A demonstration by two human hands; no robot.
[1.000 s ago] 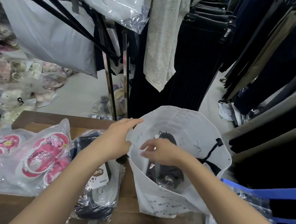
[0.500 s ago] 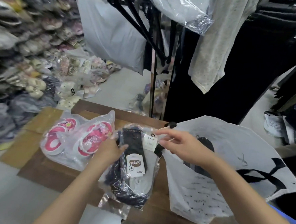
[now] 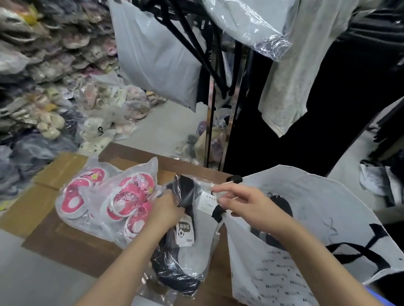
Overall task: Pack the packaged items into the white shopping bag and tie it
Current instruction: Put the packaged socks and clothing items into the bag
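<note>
Clear plastic wraps the item in hand: a packet of dark and grey socks (image 3: 187,241) lying on the wooden counter (image 3: 74,246), just left of the white shopping bag (image 3: 309,228). The step appears to be pickup of the next packet for packing. The left hand (image 3: 167,209) rests on the packet's upper left, its grip curled onto the film (whether it has closed fully cannot be told). The right hand (image 3: 247,206) pinches the packet's top edge near the white label, fingers together on the plastic.

The bag stands open at the counter's right end, and a dark item already lies inside. Two packets of pink slippers (image 3: 114,202) wait on the counter to the left, touching the sock packet.

Next move, as judged: lift the packet clear with both hands and carry it rightwards over the bag's near rim, which sags and may need holding open.

The bag's bottom and handles are out of view, and its contents are mostly hidden by the right forearm.
</note>
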